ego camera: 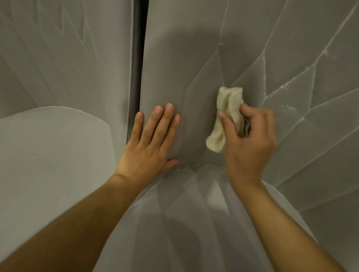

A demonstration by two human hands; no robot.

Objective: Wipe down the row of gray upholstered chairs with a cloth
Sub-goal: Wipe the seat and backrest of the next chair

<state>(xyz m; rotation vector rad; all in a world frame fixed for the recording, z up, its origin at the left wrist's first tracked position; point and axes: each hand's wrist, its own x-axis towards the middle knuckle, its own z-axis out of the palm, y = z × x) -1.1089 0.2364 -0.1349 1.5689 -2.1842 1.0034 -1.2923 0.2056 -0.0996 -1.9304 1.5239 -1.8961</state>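
Note:
Two gray upholstered chairs fill the view, each with a tall creased backrest and a rounded seat. My right hand (249, 141) grips a bunched cream cloth (225, 118) and holds it against the lower backrest of the nearer chair (309, 60), just above the seat (189, 222). My left hand (152, 140) lies flat with straight fingers on the same backrest, to the left of the cloth and near its left edge. The right hand is slightly blurred.
A second gray chair (51, 61) stands on the left, separated by a narrow dark gap (139, 47). Its seat (43, 157) bulges at lower left. White dusty lines mark the seams of the right backrest (300, 119).

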